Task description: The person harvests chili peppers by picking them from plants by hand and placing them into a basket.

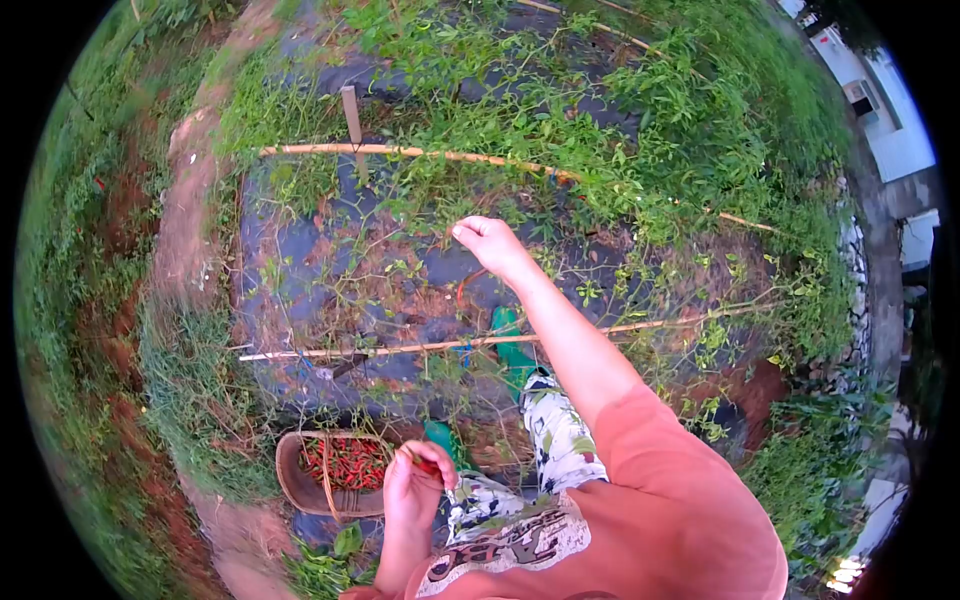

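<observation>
My left hand (408, 490) is close to my body, its fingers curled round a few red chili peppers (428, 466). My right arm reaches forward over the plants, and my right hand (487, 243) is closed in a pinch among thin stems; what lies between its fingertips is too small to make out. Just below that hand a red chili pepper (462, 290) hangs by a stem. Beside my left hand stands a woven basket (292, 478) with a handle, holding many red chili peppers (350, 465).
A bamboo pole (430, 347) runs across in front of my legs, with another pole (420, 152) farther off by a wooden stake (351, 115). Black plastic sheeting (285, 225) covers the bed. Green boots (512, 350) are on my feet. A dirt path (185, 235) runs at the left.
</observation>
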Available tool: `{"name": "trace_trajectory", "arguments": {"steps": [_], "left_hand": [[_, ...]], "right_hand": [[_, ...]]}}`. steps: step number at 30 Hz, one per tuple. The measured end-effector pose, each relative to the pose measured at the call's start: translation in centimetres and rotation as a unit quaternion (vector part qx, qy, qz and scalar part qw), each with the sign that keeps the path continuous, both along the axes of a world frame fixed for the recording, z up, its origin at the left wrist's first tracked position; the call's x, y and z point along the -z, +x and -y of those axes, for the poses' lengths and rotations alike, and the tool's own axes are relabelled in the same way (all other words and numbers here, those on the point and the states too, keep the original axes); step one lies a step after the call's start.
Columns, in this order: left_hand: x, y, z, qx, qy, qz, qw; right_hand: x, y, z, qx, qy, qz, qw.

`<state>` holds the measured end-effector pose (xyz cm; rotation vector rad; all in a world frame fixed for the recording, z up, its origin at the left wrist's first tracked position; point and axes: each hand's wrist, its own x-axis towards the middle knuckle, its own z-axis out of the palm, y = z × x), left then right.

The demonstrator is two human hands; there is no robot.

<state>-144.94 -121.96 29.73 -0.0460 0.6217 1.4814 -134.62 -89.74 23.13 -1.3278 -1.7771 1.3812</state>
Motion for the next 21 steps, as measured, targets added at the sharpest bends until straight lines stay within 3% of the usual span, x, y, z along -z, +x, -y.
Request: {"name": "trace_trajectory", "arguments": {"steps": [3, 5, 7, 8, 9, 12, 13, 14, 15, 17, 18, 19, 21], "left_hand": [[-0.9, 0.3, -2.9, 0.009, -0.017, -0.034, 0.999], [-1.1, 0.7, -5.0, 0.029, -0.018, -0.039, 0.999], [-1.0, 1.8, -7.1, 0.005, 0.01, 0.021, 1.0], [-3.8, 3.1, -8.7, -0.095, -0.102, -0.016, 0.99], [-1.3, 2.7, -7.9, -0.069, -0.032, 0.004, 0.997], [0.8, 2.4, -9.2, -0.083, 0.025, 0.076, 0.993], [2.0, 2.0, -9.6, -0.053, 0.097, 0.109, 0.988], [3.1, 1.7, -9.6, -0.023, 0.169, 0.143, 0.975], [3.3, 1.6, -9.4, -0.022, 0.168, 0.143, 0.975], [3.5, 1.3, -8.9, -0.123, -0.104, 0.075, 0.984], [2.7, 0.8, -8.9, -0.086, -0.086, 0.061, 0.991], [1.9, 0.2, -8.9, -0.049, -0.067, 0.046, 0.995], [1.3, 0.2, -8.6, -0.046, -0.022, -0.011, 0.999]], "right_hand": [[-8.6, 0.1, 3.7, 0.021, 0.025, 0.085, 0.996], [-11.2, -0.8, 8.4, 0.04, 0.094, -0.125, 0.987], [-12.5, 0.1, 11.9, -0.133, 0.317, -0.09, 0.935], [-13.0, 0.3, 13.5, -0.184, 0.341, -0.081, 0.918], [-13.2, 0.4, 14.7, -0.235, 0.363, -0.073, 0.899], [-11.4, 0.3, 15.9, -0.308, 0.291, -0.107, 0.899], [-11.3, 0.5, 15.6, -0.307, 0.29, -0.106, 0.9], [-11.3, 0.6, 15.4, -0.349, 0.258, -0.151, 0.888], [-11.3, 0.7, 15.1, -0.39, 0.225, -0.196, 0.871], [-12.9, 0.8, 12.6, -0.385, 0.231, -0.193, 0.873], [-13.8, 0.9, 10.1, -0.373, 0.23, -0.178, 0.881], [-13.3, 0.5, 7.7, -0.267, 0.263, -0.186, 0.908], [-13.6, -0.8, -0.4, -0.171, 0.264, -0.024, 0.949]]}}
